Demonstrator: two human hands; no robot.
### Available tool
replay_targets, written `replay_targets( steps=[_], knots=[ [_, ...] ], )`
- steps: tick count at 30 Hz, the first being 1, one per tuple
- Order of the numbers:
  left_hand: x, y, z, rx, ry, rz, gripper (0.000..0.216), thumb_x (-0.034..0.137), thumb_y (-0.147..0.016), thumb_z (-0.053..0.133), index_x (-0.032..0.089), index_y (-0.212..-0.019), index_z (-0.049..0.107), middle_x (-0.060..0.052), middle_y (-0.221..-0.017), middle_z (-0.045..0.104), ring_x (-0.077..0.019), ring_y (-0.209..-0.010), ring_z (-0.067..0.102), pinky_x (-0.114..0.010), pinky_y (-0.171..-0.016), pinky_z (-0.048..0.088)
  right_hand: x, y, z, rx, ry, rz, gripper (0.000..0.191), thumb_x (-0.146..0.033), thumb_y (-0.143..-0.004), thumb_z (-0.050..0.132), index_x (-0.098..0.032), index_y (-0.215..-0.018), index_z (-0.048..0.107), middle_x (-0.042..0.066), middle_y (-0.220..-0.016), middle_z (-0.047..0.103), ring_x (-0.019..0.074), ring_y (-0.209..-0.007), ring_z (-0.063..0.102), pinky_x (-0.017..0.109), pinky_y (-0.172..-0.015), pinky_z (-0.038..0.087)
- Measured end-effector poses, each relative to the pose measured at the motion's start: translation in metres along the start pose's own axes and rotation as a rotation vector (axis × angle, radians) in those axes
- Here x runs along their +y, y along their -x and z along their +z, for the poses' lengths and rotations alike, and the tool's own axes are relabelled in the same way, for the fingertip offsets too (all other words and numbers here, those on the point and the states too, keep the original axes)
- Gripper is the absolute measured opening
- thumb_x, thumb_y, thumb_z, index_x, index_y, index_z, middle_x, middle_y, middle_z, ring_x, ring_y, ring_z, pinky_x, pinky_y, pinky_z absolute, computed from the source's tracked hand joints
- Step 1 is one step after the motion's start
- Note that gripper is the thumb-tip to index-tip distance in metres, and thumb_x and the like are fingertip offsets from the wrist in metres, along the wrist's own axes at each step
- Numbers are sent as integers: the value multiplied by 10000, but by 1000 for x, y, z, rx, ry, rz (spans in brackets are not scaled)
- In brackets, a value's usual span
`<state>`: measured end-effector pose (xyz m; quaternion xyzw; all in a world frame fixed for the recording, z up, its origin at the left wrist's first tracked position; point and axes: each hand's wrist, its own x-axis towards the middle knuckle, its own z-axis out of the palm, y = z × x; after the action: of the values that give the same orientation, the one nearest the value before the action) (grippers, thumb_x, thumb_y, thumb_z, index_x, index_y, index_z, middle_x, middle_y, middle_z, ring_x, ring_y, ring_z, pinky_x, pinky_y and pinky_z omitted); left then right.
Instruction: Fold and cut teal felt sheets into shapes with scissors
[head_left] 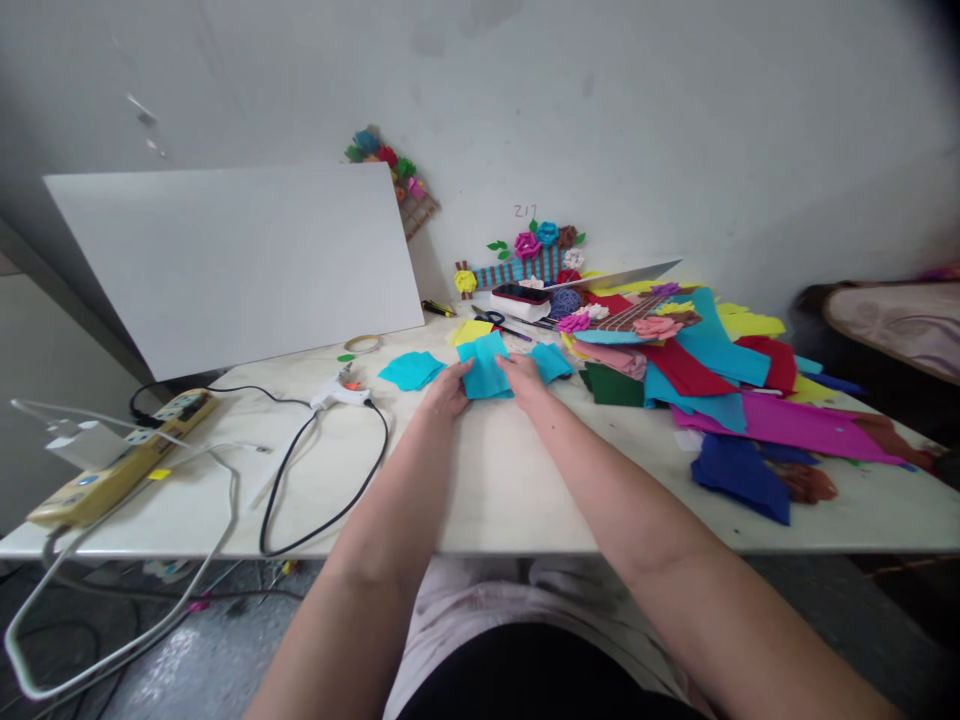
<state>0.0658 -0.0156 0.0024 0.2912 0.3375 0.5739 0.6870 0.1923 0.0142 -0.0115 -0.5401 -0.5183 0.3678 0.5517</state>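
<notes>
Between my two hands is a light blue piece of crepe paper [486, 366], with fold lines across it, held just over the table. My left hand [448, 388] pinches its left edge. At the right edge my right hand [520, 378] has its fingers closed on the same piece. A stack of light blue paper pieces [412, 371] lies to the left of my left hand. Another light blue piece [551, 361] is partly hidden behind my right hand. Scissors [490, 317] with dark handles and a yellow paper [470, 332] lie just beyond.
A glue gun [339, 392] with a black cord and a yellow power strip [124, 470] lie at left. Coloured crepe paper [795, 425] is heaped at right. A large white board [240, 260] leans on the wall. A phone [521, 293] and a flower-decorated craft [517, 268] stand behind.
</notes>
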Motion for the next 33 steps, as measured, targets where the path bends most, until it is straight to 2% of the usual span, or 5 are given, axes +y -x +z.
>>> replay_targets(
  steps=[13, 20, 25, 28, 33],
  knots=[
    [0, 2, 4, 50, -28, 17, 335, 160, -907, 471, 86, -1206, 603, -155, -1066, 710, -238, -1017, 672, -399, -992, 486, 1, -1, 1, 0, 9, -9, 313, -358, -690, 581, -225, -517, 358, -73, -505, 281, 105, -539, 297, 240, -520, 279],
    [2, 4, 5, 91, -81, 47, 280, 159, -897, 493, 134, -1135, 638, -115, -978, 734, -238, -1001, 677, -407, -978, 491, 3, -5, -3, 45, 52, -1, 310, -319, -661, 614, -220, -488, 376, -77, -489, 286, 109, -530, 319, 249, -524, 286],
    [3, -4, -5, 125, -157, 101, 161, 130, -839, 571, 122, -956, 682, -118, -866, 736, -243, -967, 682, -395, -954, 493, 8, -10, -6, 50, 74, 56, 173, -249, -615, 654, -199, -516, 522, -58, -502, 454, 129, -556, 453, 261, -585, 385],
    [3, -10, -12, 193, -240, 135, 80, 123, -797, 618, 151, -833, 684, -82, -727, 714, -238, -897, 687, -378, -909, 506, 14, -15, -6, 55, 77, 72, 82, -222, -598, 665, -190, -570, 595, -32, -566, 557, 146, -608, 540, 273, -648, 441],
    [4, -15, -20, 289, -350, 145, 78, 133, -755, 662, 178, -702, 627, -8, -523, 587, -211, -699, 658, -354, -774, 536, 26, -24, -5, 39, 109, 98, 33, -214, -603, 660, -189, -610, 639, -7, -587, 595, 170, -616, 584, 291, -635, 476]
  ],
)
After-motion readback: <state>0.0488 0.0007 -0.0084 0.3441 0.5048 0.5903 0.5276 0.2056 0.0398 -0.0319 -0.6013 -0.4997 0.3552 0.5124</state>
